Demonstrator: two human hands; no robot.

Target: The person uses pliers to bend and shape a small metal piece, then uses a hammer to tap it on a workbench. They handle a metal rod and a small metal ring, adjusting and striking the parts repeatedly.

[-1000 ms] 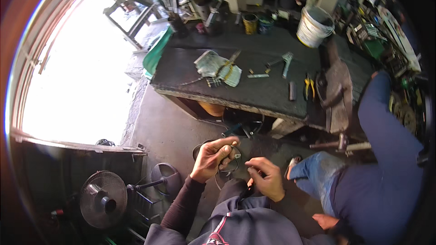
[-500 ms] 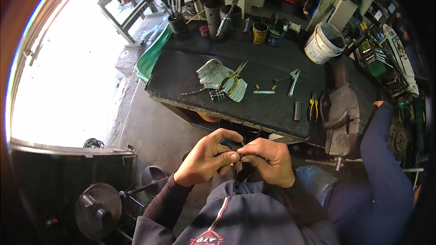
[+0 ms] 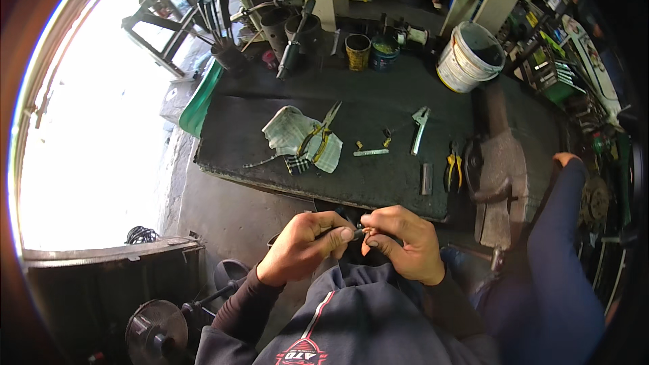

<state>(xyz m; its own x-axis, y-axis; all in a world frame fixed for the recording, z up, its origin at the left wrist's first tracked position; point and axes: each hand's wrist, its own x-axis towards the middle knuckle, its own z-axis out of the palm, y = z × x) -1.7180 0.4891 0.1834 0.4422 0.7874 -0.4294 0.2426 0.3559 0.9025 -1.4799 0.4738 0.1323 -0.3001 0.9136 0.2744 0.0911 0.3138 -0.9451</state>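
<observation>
From here, the L hand [image 3: 304, 247] and R hand [image 3: 409, 243] meet low ctr of the frame, just off the near edge of the dark surface [image 3: 365, 111]. Between them is a small dark piece [image 3: 358, 234], w/ a coppery bit [image 3: 369, 230] at its R end. Long axis runs approx L–R, hand to hand. L hand is the nearer, right on it; the piece lies to the R of that grip and to the L of the other.

L grip: thumb & forefinger clamped on the dark piece. R grip: thumb & forefinger tips slightly apart about the coppery bit; can't tell if they pinch it.

Count on the surface, mid-frame: 1 checked cloth [image 3: 291, 132] w/ 1 pr yellow-handled pliers [image 3: 314, 142] on it; 1 flat silver bar [image 3: 371, 153]; 2 small brassy bits [image 3: 359, 145], 1 at each end of the bar approx; 1 silver hand tool [image 3: 420, 132]; 1 dark cylinder [image 3: 426, 179]; 1 2nd pr pliers [image 3: 453, 169] just R of that.

Upper ctr: 1 yellow can [image 3: 357, 52], 1 blue can [image 3: 385, 54]. Upper R: 1 white bucket [image 3: 453, 67]. Far R: 1 co-worker's hand [image 3: 566, 159], blue sleeve [image 3: 561, 236]. Lower L: 1 fan [image 3: 157, 328].
</observation>
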